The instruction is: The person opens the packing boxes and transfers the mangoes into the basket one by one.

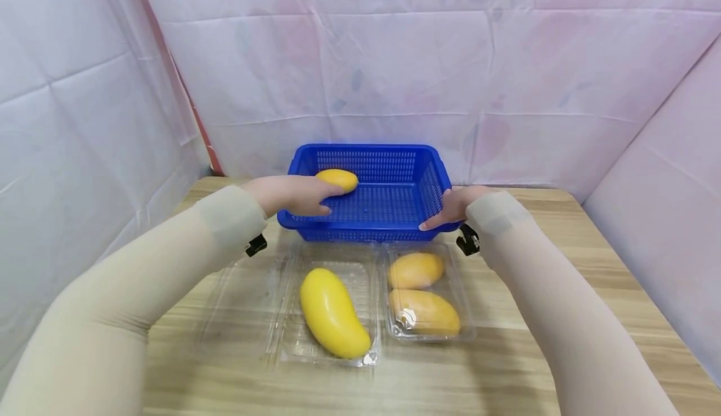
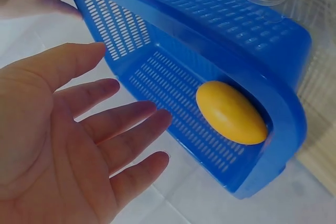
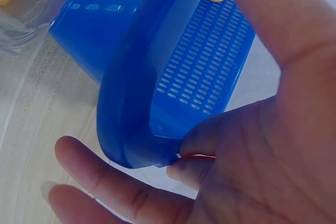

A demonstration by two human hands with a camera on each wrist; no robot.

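Head view: blue basket (image 1: 360, 224), mid-frame, is gripped at right rim by right hand (image 1: 454, 206); left hand (image 1: 297, 196) spread, nothing held, mango (image 1: 345, 179) inside partly blocked by it; front crowded by clear boxes (image 1: 362, 278), lower centre

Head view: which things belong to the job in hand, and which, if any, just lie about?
Likely job: blue basket; mango inside; open clear box; its mango; closed box; two mangoes.
Just lying about: none evident; only table, cloth backdrop.
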